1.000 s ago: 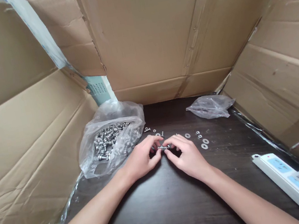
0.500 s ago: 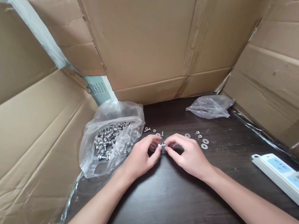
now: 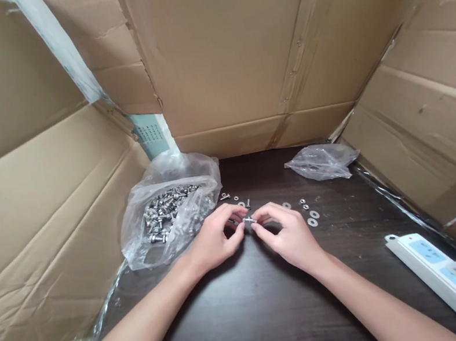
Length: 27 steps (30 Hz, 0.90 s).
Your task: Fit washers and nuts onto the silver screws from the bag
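Observation:
Between the fingertips of both hands is a small metal bolt [image 3: 249, 220], lying roughly level just above the dark table. My left hand [image 3: 226, 234] pinches its left end, and my right hand [image 3: 280, 232] pinches its right end. Whether a washer or nut sits on it is too small to tell. Just beyond the fingers lie a loose bolt [image 3: 248, 204], a washer [image 3: 242, 205], another bolt [image 3: 225, 196] and a small nut [image 3: 236, 198]. Right of my right hand are flat washers [image 3: 312, 222] and small nuts [image 3: 306, 207].
An open clear plastic bag [image 3: 135, 242] full of bolts stands at the left. A second clear bag [image 3: 321, 162] lies at the back right. A white power strip [image 3: 421, 266] with a plug runs along the right edge. Cardboard walls [image 3: 232, 46] enclose the table.
The bolt between the fingertips has turned or shifted very slightly. Both hands keep nearly the same place and grip.

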Tool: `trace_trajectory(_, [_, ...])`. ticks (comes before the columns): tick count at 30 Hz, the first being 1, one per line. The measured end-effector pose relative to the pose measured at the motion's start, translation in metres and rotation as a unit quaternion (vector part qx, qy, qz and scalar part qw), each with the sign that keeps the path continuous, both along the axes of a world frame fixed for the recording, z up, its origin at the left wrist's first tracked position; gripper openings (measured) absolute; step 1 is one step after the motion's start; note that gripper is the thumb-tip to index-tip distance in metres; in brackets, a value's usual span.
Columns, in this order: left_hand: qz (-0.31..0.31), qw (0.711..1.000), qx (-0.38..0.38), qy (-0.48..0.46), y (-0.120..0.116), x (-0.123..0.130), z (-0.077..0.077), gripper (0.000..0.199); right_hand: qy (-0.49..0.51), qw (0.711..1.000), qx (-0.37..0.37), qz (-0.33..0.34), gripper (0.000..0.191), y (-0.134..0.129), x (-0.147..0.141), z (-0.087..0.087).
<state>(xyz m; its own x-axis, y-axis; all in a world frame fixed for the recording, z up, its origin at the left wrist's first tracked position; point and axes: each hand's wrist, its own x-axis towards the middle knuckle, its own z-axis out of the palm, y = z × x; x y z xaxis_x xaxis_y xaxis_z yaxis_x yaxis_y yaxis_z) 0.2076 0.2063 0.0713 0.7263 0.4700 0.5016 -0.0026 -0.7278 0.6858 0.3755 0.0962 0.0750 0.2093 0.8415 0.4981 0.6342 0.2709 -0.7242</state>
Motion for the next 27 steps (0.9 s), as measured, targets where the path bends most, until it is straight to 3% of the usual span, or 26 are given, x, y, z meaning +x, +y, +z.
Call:
trace_trajectory(3, [0.017, 0.999, -0.024, -0.013, 0.000, 0.001, 0.001, 0.023, 0.002, 1.000, -0.003, 0.004, 0.005, 0.000, -0.002, -0.001])
trace_trajectory(7, [0.052, 0.988, -0.148, -0.015, -0.009, 0.004, 0.005, 0.019, 0.027, 0.999, 0.016, -0.027, 0.006, 0.000, -0.007, -0.001])
trace_trajectory(12, [0.044, 0.965, -0.259, 0.021, -0.026, 0.009, 0.010, 0.022, 0.038, 0.996, 0.048, -0.058, 0.008, 0.000, -0.011, 0.001])
trace_trajectory(21, [0.056, 0.941, -0.335, -0.008, -0.014, 0.011, 0.006, 0.031, 0.073, 0.997, 0.022, -0.004, 0.008, 0.000, -0.011, -0.002])
trace_trajectory(27, [-0.002, 0.934, -0.358, 0.012, -0.007, 0.010, 0.000, 0.026, 0.032, 0.998, 0.000, -0.044, 0.012, 0.000, -0.005, -0.002])
